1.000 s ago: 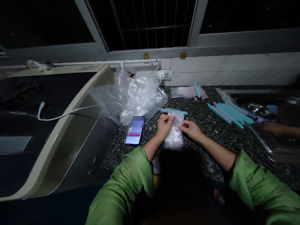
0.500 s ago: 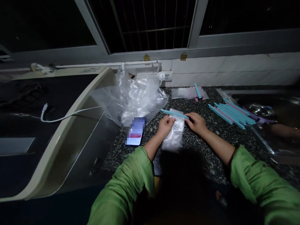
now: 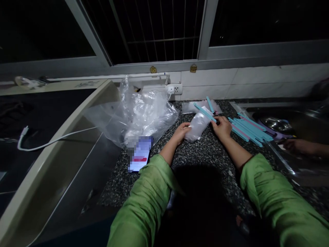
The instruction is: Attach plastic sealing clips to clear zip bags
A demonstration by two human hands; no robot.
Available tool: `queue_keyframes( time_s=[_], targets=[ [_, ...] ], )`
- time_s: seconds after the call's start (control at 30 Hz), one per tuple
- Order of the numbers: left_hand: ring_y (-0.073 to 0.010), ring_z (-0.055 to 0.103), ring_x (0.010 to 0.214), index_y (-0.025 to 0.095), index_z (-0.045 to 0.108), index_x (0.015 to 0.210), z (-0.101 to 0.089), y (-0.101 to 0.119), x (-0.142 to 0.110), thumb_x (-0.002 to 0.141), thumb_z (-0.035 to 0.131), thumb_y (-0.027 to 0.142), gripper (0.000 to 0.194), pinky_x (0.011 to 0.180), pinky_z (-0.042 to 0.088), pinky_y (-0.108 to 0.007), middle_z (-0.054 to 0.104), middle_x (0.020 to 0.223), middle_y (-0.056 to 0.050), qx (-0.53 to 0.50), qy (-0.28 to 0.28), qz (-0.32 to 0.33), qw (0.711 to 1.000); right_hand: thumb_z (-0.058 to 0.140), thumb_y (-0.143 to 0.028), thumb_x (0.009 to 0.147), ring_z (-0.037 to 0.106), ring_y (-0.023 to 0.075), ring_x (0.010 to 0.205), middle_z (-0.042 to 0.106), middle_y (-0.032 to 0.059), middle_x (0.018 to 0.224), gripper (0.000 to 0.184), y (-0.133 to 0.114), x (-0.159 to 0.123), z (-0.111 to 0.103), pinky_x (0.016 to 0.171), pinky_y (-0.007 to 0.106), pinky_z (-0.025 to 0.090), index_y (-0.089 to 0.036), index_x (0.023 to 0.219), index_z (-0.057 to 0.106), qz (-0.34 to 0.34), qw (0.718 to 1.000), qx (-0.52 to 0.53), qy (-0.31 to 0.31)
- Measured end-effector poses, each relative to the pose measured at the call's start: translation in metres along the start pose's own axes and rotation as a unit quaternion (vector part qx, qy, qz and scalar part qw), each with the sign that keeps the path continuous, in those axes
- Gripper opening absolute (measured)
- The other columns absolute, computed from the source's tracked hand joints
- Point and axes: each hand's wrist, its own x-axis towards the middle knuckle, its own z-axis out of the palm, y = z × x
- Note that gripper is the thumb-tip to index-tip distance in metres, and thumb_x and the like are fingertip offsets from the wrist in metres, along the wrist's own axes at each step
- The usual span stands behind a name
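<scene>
A small clear plastic bag point(image 3: 196, 126) is held just above the speckled dark counter point(image 3: 205, 161). A light blue sealing strip point(image 3: 205, 112) runs along its top end. My left hand point(image 3: 182, 132) pinches the bag's lower left end. My right hand point(image 3: 222, 126) grips the bag's upper right end at the strip. Both arms wear green sleeves.
A large crumpled clear plastic bag point(image 3: 138, 109) lies to the left, with a lit phone point(image 3: 140, 156) in front of it. More blue and pink strips point(image 3: 248, 127) are piled to the right, beside a steel sink point(image 3: 277, 121). Another person's hand point(image 3: 295, 145) shows at the right edge.
The small bag has been lifted and turned, moving away from me and to the right, with the blue strip now on its top end. The camera has shifted slightly.
</scene>
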Motion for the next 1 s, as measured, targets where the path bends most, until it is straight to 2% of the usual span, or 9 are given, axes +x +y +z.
queue_keyframes(
  time_s=[0.1,0.2,0.27,0.37,0.43,0.5,0.7,0.87,1.0],
  targets=[
    [-0.0096,0.054,0.060,0.014,0.058,0.091,0.004,0.002,0.018,0.064,0.060,0.011,0.027,0.060,0.044,-0.022,0.062,0.074,0.001,0.013,0.086,0.049,0.995,0.052,-0.036,0.077,0.054,0.0281,0.087,0.063,0.0143,0.092,0.026,0.010,0.013,0.004,0.074,0.038,0.040,-0.017,0.089,0.065,0.039,0.998,-0.040,0.024],
    [-0.0110,0.058,0.069,0.014,0.054,0.104,0.008,0.000,0.035,0.068,0.058,0.010,0.037,0.070,0.048,-0.024,0.064,0.083,-0.002,0.045,0.171,0.107,0.978,0.051,-0.037,0.078,0.053,0.0282,0.089,0.063,0.0140,0.092,0.027,0.011,0.024,0.012,0.074,0.038,0.038,-0.017,0.090,0.065,0.044,0.995,-0.082,0.037],
    [-0.0131,0.061,0.077,0.014,0.048,0.116,0.010,-0.002,0.046,0.071,0.057,0.012,0.046,0.076,0.049,-0.027,0.064,0.091,-0.004,0.072,0.208,0.145,0.965,0.050,-0.037,0.078,0.052,0.0282,0.090,0.063,0.0137,0.091,0.028,0.008,0.032,0.019,0.075,0.038,0.036,-0.016,0.091,0.064,0.046,0.992,-0.108,0.042],
    [-0.0176,0.060,0.098,0.017,0.041,0.126,0.012,-0.005,0.059,0.074,0.058,0.015,0.055,0.084,0.049,-0.029,0.060,0.115,-0.009,0.126,0.242,0.213,0.938,0.049,-0.037,0.078,0.051,0.0283,0.090,0.063,0.0141,0.091,0.030,0.004,0.043,0.029,0.076,0.039,0.034,-0.015,0.091,0.064,0.053,0.989,-0.135,0.041],
    [-0.0200,0.054,0.111,0.018,0.039,0.129,0.012,-0.005,0.067,0.075,0.059,0.016,0.058,0.089,0.047,-0.031,0.052,0.128,-0.012,0.160,0.249,0.246,0.923,0.049,-0.038,0.079,0.050,0.0287,0.090,0.063,0.0148,0.090,0.031,0.002,0.052,0.035,0.077,0.040,0.032,-0.014,0.091,0.064,0.060,0.987,-0.143,0.039],
    [-0.0211,0.051,0.115,0.018,0.038,0.130,0.013,-0.005,0.074,0.075,0.058,0.017,0.059,0.089,0.049,-0.031,0.047,0.133,-0.013,0.184,0.250,0.254,0.916,0.048,-0.038,0.079,0.050,0.0294,0.091,0.063,0.0158,0.091,0.033,0.000,0.059,0.040,0.078,0.041,0.031,-0.013,0.092,0.064,0.067,0.986,-0.150,0.035],
    [-0.0156,0.060,0.090,0.017,0.035,0.133,0.014,-0.004,0.087,0.077,0.052,0.014,0.058,0.073,0.055,-0.030,0.029,0.145,-0.017,0.199,0.250,0.224,0.921,0.048,-0.036,0.079,0.049,0.0318,0.095,0.063,0.0184,0.094,0.034,-0.002,0.073,0.048,0.079,0.045,0.030,-0.010,0.093,0.064,0.080,0.982,-0.170,0.022],
    [-0.0139,0.060,0.084,0.016,0.041,0.128,0.013,-0.005,0.088,0.076,0.049,0.011,0.052,0.072,0.055,-0.028,0.036,0.141,-0.016,0.228,0.240,0.222,0.917,0.049,-0.036,0.079,0.048,0.0347,0.096,0.062,0.0209,0.096,0.034,0.000,0.076,0.050,0.078,0.047,0.029,-0.009,0.092,0.064,0.068,0.982,-0.173,0.022],
    [-0.0187,0.058,0.101,0.013,0.047,0.121,0.010,-0.003,0.080,0.075,0.049,0.011,0.046,0.087,0.051,-0.033,0.040,0.137,-0.017,0.266,0.242,0.238,0.902,0.048,-0.037,0.080,0.047,0.0357,0.097,0.059,0.0217,0.101,0.040,0.000,0.074,0.049,0.078,0.047,0.030,-0.008,0.103,0.061,0.033,0.987,-0.150,0.054]
  ],
)
